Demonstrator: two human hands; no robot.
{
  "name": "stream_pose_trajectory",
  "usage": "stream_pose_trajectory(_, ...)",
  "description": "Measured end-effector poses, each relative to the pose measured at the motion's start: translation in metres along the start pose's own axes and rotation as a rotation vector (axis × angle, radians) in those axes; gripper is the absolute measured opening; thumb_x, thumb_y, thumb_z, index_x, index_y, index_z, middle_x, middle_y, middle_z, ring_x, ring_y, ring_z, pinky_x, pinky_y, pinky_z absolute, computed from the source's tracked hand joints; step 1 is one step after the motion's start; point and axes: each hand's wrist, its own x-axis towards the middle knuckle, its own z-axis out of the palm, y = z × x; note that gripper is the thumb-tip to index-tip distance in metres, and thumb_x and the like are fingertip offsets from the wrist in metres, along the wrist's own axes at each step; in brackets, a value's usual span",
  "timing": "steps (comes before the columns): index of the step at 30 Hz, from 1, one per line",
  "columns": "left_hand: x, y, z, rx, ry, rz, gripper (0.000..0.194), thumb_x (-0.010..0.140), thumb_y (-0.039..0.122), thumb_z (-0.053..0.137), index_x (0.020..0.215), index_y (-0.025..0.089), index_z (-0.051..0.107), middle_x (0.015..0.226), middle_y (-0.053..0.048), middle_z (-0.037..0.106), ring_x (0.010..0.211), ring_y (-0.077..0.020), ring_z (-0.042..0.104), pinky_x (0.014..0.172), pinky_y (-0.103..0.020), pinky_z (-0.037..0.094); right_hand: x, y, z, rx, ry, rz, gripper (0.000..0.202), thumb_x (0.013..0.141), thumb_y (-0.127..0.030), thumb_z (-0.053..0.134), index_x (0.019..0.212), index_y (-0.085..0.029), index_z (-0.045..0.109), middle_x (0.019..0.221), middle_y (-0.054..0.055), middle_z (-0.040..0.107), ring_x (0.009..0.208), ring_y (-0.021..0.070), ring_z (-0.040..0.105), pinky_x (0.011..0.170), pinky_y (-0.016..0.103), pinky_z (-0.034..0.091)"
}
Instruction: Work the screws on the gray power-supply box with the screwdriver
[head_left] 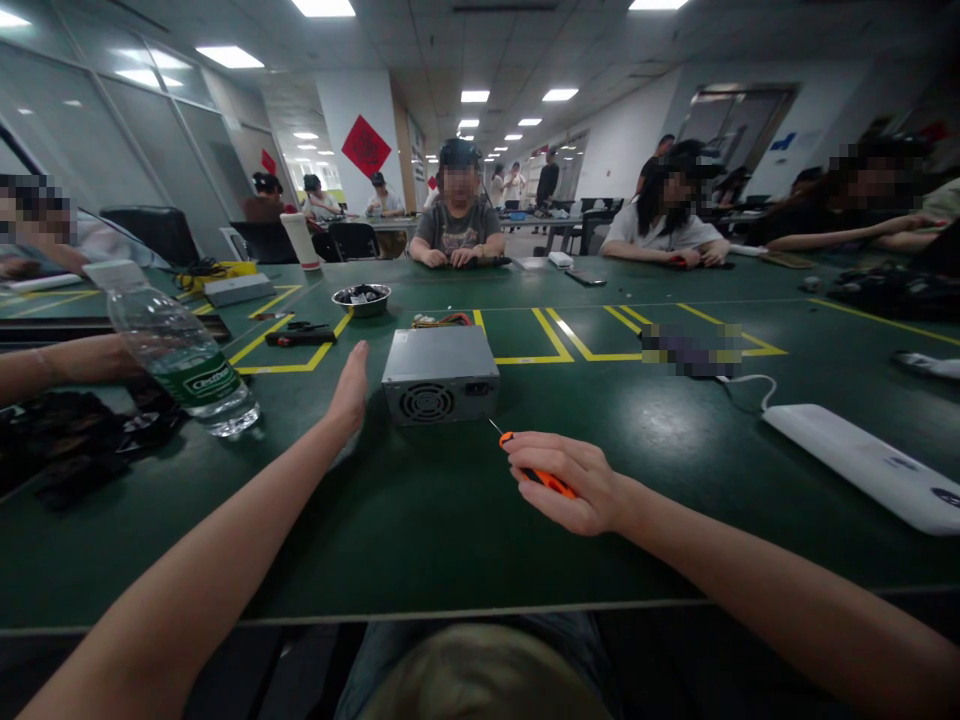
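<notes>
A grey metal power supply box (pixel 441 365) sits on the green table (pixel 420 540), its round fan grille and socket facing me. Coloured wires (pixel 444 321) show behind its top edge. My right hand (pixel 562 480) is wrapped round an orange and black screwdriver (pixel 547 482), whose thin tip points at the box's lower right front corner; whether it touches cannot be told. To the left of the box, my left hand (pixel 350 392) stands on edge with fingers extended, seen from the thumb side, holding nothing visible. A small gap separates it from the box.
A water bottle (pixel 196 365) stands at the left near another person's arm (pixel 67 368). Behind are a black-and-red tool (pixel 300 338) and a metal bowl (pixel 361 299). A white power bank (pixel 862 462) with a cable lies right. People sit across the table.
</notes>
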Motion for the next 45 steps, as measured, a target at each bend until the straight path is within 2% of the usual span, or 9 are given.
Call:
stream_pose_trajectory(2, -0.009, 0.011, 0.007, -0.167, 0.034, -0.139, 0.049, 0.084, 0.056, 0.038, 0.123, 0.027, 0.047, 0.136, -0.004, 0.046, 0.127, -0.0196, 0.040, 0.101, -0.034, 0.036, 0.001, 0.000, 0.001, 0.038, -0.011, 0.033, 0.012, 0.079, -0.009, 0.049, 0.087, -0.015, 0.054, 0.081, 0.006, 0.065, 0.084, 0.0167, 0.067, 0.078, 0.027, 0.058)
stream_pose_trajectory(3, -0.015, 0.017, 0.011, -0.284, -0.001, -0.222, 0.047, 0.082, 0.055, 0.043, 0.118, 0.026, 0.052, 0.127, -0.005, 0.054, 0.120, -0.0206, 0.048, 0.096, -0.033, 0.042, 0.001, 0.001, 0.002, 0.057, -0.015, 0.049, 0.013, 0.079, -0.009, 0.048, 0.088, -0.015, 0.054, 0.083, 0.007, 0.065, 0.085, 0.0169, 0.067, 0.078, 0.027, 0.058)
stream_pose_trajectory(5, -0.025, 0.030, 0.017, -0.471, -0.165, -0.353, 0.042, 0.081, 0.051, 0.048, 0.108, 0.021, 0.058, 0.105, -0.006, 0.066, 0.100, -0.0225, 0.061, 0.083, -0.034, 0.050, 0.002, 0.001, 0.005, 0.080, -0.014, 0.066, 0.015, 0.079, -0.009, 0.049, 0.092, -0.014, 0.054, 0.085, 0.008, 0.065, 0.086, 0.0174, 0.066, 0.079, 0.027, 0.057)
stream_pose_trajectory(7, -0.032, 0.038, 0.019, -0.555, -0.214, -0.470, 0.035, 0.079, 0.045, 0.052, 0.097, 0.017, 0.061, 0.084, -0.006, 0.068, 0.077, -0.0209, 0.066, 0.070, -0.033, 0.054, 0.003, 0.001, 0.008, 0.088, -0.008, 0.069, 0.016, 0.079, -0.010, 0.050, 0.095, -0.013, 0.053, 0.086, 0.008, 0.065, 0.087, 0.0176, 0.066, 0.080, 0.026, 0.057)
stream_pose_trajectory(9, -0.033, 0.040, 0.019, -0.584, -0.217, -0.499, 0.025, 0.077, 0.035, 0.056, 0.091, 0.016, 0.061, 0.071, -0.003, 0.066, 0.062, -0.0178, 0.064, 0.062, -0.031, 0.054, 0.003, 0.002, 0.010, 0.096, -0.010, 0.072, 0.017, 0.079, -0.010, 0.050, 0.096, -0.012, 0.052, 0.086, 0.009, 0.065, 0.087, 0.0178, 0.066, 0.080, 0.026, 0.057)
stream_pose_trajectory(16, -0.030, 0.036, 0.014, -0.589, -0.246, -0.437, 0.020, 0.072, 0.025, 0.056, 0.089, 0.015, 0.060, 0.070, -0.001, 0.066, 0.058, -0.0152, 0.062, 0.057, -0.026, 0.052, 0.001, 0.001, 0.017, 0.093, -0.016, 0.084, 0.020, 0.079, -0.011, 0.050, 0.099, -0.013, 0.051, 0.088, 0.007, 0.065, 0.089, 0.0163, 0.066, 0.082, 0.026, 0.056)
stream_pose_trajectory(29, -0.030, 0.038, 0.013, -0.536, -0.234, -0.410, 0.023, 0.070, 0.025, 0.058, 0.092, 0.017, 0.060, 0.075, 0.000, 0.066, 0.061, -0.0145, 0.062, 0.058, -0.024, 0.049, 0.002, 0.004, 0.019, 0.042, 0.011, 0.071, 0.024, 0.078, -0.010, 0.051, 0.102, -0.012, 0.050, 0.087, 0.007, 0.065, 0.089, 0.0164, 0.066, 0.082, 0.025, 0.056)
stream_pose_trajectory(36, -0.030, 0.037, 0.012, -0.523, -0.229, -0.410, 0.025, 0.069, 0.026, 0.059, 0.092, 0.016, 0.061, 0.069, 0.000, 0.065, 0.061, -0.0155, 0.062, 0.059, -0.025, 0.049, 0.000, 0.003, 0.021, 0.061, 0.018, 0.106, 0.028, 0.078, -0.012, 0.050, 0.106, -0.013, 0.048, 0.089, 0.006, 0.065, 0.090, 0.0154, 0.066, 0.082, 0.024, 0.056)
stream_pose_trajectory(45, -0.029, 0.034, 0.013, -0.513, -0.231, -0.370, 0.023, 0.071, 0.027, 0.058, 0.091, 0.016, 0.061, 0.068, 0.001, 0.065, 0.058, -0.0144, 0.060, 0.058, -0.024, 0.049, -0.003, -0.006, 0.029, -0.070, -0.015, 0.029, 0.015, 0.074, -0.014, 0.052, 0.088, -0.015, 0.056, 0.086, 0.006, 0.064, 0.093, 0.0172, 0.063, 0.083, 0.026, 0.055)
